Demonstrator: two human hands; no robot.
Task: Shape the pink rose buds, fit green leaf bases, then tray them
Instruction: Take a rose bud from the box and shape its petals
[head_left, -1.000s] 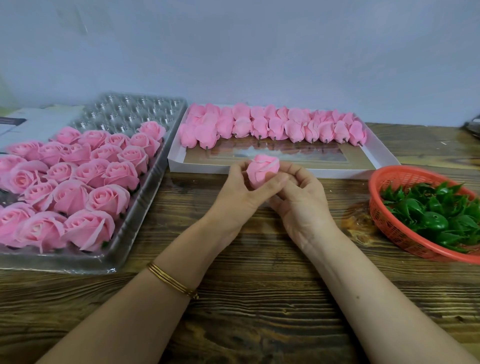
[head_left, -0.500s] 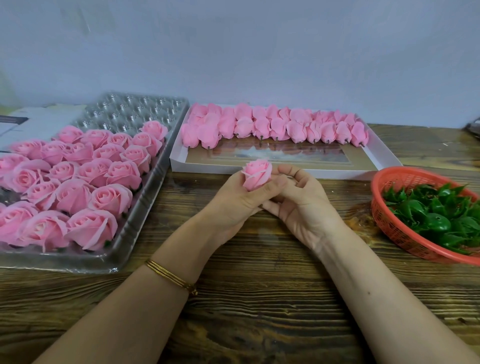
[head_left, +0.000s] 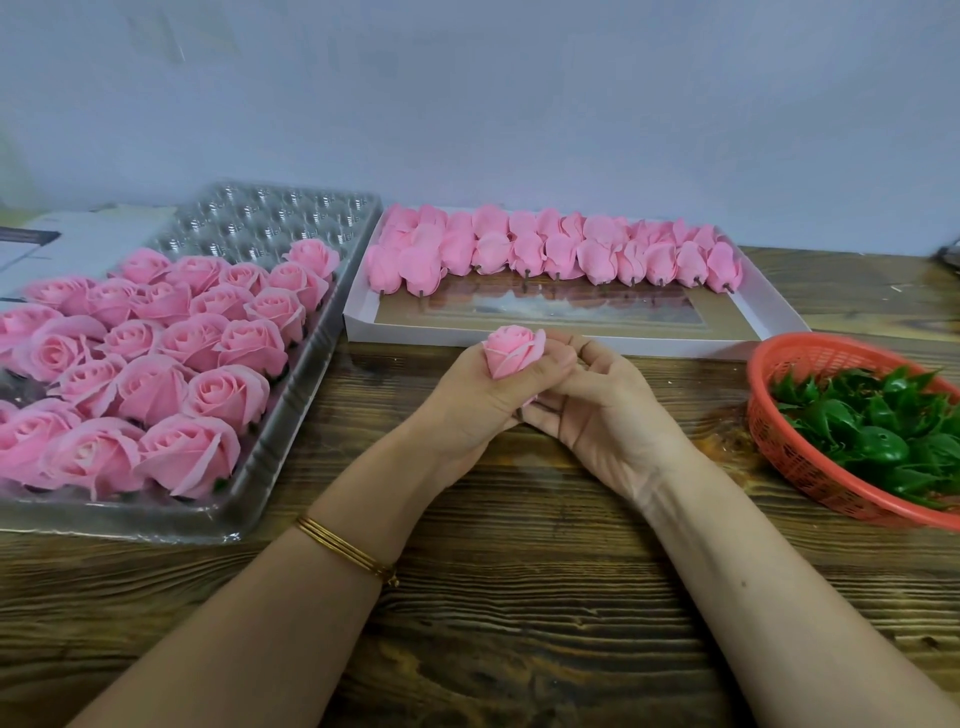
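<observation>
Gripping the pink rose bud (head_left: 514, 354) upright above the middle of the wooden table (head_left: 519, 582), the left hand (head_left: 467, 410) curls around its base while the right hand (head_left: 608, 415) curls against its right side, grasp unclear.

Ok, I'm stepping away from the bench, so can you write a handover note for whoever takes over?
Left hand grips one pink rose bud above the wooden table; right hand has fingers curled against it, grip unclear.
Done: shaped pink roses fill the near rows of the clear plastic cell tray; back cells empty.
To do: no green base shows on the held bud; fit one from the green leaf bases in the red mesh basket, tray it, then do the unshaped pink buds lined in the white flat box.
</observation>
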